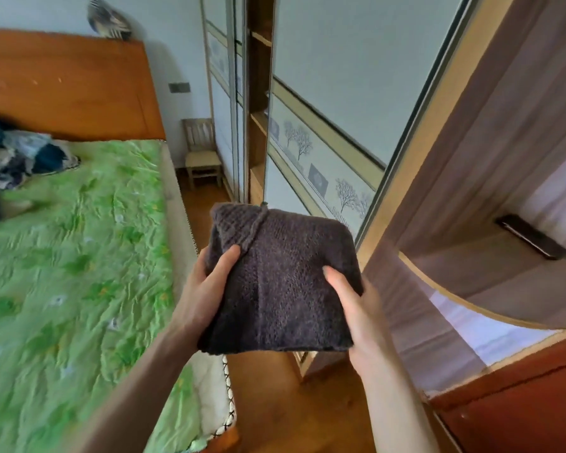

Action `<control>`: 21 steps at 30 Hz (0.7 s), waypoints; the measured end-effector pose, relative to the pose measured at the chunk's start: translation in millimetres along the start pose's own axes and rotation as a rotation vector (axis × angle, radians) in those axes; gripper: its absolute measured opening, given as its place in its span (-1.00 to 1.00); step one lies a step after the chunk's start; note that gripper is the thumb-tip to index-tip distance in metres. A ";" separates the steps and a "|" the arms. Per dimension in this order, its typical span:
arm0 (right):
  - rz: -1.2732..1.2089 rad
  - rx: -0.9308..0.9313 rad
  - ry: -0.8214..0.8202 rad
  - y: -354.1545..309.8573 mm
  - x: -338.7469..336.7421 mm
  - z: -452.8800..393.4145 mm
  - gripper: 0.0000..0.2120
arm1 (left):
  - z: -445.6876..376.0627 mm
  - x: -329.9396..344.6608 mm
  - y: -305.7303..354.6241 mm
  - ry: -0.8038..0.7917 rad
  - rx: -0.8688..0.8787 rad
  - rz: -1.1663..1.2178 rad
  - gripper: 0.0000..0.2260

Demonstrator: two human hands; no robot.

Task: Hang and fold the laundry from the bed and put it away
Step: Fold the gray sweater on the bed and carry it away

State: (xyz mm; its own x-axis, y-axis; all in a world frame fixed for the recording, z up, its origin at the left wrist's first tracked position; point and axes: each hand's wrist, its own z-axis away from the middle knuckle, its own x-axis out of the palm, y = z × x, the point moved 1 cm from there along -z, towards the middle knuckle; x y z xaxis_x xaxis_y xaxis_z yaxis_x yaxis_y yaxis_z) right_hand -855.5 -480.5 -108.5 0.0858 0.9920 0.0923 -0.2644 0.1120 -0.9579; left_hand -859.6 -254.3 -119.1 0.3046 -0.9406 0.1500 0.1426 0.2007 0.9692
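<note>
A folded dark grey knitted sweater (281,282) is held in the air between the bed and the wardrobe. My left hand (206,286) grips its left edge with the thumb on top. My right hand (356,308) grips its right edge the same way. The bed (72,256) with a green patterned cover lies to the left. A heap of blue, white and dark laundry (17,155) rests at its far left by the headboard. The wardrobe (258,103) stands ahead with its sliding door partly open, showing wooden shelves.
A curved wooden shelf (490,282) juts out on the right with a dark phone (533,240) lying on it. A small wooden chair (201,152) stands in the far corner. Wooden floor runs between bed and wardrobe. A reddish cabinet (520,403) is at lower right.
</note>
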 end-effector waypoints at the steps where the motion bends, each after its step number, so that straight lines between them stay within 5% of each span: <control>1: 0.007 0.009 -0.025 -5.0 0.3 -14.5 -0.67 | -4.5 3.6 2.4 0.032 0.003 0.014 -0.66; 7: 0.072 -0.001 -0.187 -28.2 -2.4 -92.4 -0.64 | -31.9 28.3 8.5 0.162 0.034 0.045 -0.48; 15: 0.076 0.045 -0.367 -41.3 16.6 -156.8 -0.68 | -65.5 40.3 15.2 0.348 0.063 0.078 -0.65; 21: 0.138 0.032 -0.436 -47.8 66.3 -210.9 -0.48 | -116.6 15.7 21.2 0.425 0.064 0.099 -0.49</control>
State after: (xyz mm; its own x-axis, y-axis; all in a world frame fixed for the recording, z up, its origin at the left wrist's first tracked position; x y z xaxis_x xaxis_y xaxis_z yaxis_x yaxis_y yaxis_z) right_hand -634.6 -432.3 -113.9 -0.3631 0.9286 0.0768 -0.2753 -0.0281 -0.9609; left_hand -742.0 -232.9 -119.0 0.6759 -0.7189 0.1622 0.0383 0.2540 0.9664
